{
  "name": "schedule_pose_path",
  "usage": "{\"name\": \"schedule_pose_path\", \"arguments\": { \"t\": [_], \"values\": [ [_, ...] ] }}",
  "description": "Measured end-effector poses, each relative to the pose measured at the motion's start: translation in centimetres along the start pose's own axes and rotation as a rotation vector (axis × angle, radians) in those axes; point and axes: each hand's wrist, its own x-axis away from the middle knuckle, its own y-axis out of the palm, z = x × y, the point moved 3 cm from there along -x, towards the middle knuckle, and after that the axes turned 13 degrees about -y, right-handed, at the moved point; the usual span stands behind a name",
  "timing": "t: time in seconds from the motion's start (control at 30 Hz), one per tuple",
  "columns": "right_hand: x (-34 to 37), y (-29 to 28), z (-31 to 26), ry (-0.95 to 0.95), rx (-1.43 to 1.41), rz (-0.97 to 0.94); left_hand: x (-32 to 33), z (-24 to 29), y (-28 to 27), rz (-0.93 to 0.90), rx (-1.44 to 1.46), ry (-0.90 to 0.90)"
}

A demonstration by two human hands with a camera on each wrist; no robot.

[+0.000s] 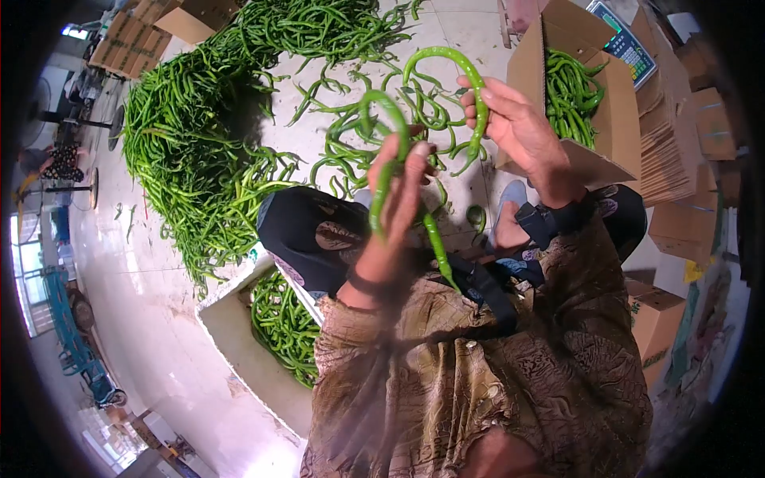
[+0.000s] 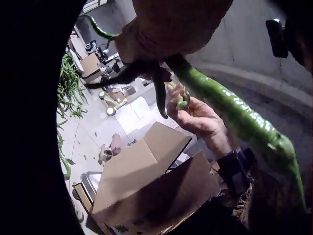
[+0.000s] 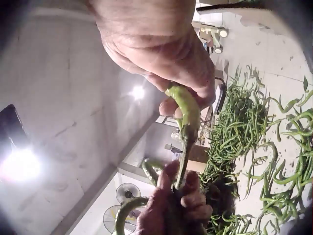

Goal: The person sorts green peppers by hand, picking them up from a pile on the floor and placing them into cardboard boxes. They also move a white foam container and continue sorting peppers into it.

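My left hand [image 1: 396, 195] grips several long green chili peppers [image 1: 437, 248], whose ends stick out above and below the fingers. In the left wrist view one thick glossy pepper [image 2: 232, 105] slants down to the right from that hand. Close by on the right, my right hand [image 1: 522, 131] pinches a pale green, hook-shaped chili pepper [image 1: 458, 57] between thumb and fingers. Its stem end points toward the left hand in the right wrist view, where the right-hand fingers [image 3: 203, 90] curl over the pepper's body. Both hands are raised above the lap.
A big heap of green peppers [image 1: 187, 131] covers the floor ahead and left, with loose ones [image 1: 343, 151] scattered between. At the right stands an open cardboard box [image 1: 617, 119] partly filled with peppers, beside a scale [image 1: 629, 52]. A white foam box [image 1: 239, 350] holding peppers sits at the left.
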Motion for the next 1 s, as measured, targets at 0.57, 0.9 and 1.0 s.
{"name": "schedule_pose_path", "arguments": {
  "t": [0.57, 0.9, 1.0],
  "values": [
    [1.6, 1.8, 1.4, 0.03, -0.032, -0.12, -0.8, -1.3, 0.3, 0.094, -0.333, 0.033],
    [0.7, 3.5, 1.3, -0.109, 0.068, 0.056, -0.8, 0.0, 1.0, -0.181, -0.28, 0.037],
    [-0.2, 2.7, -1.9, -0.218, 0.005, 0.033, -1.0, -0.5, 0.4, -0.367, 0.412, -0.115]
  ]
}}
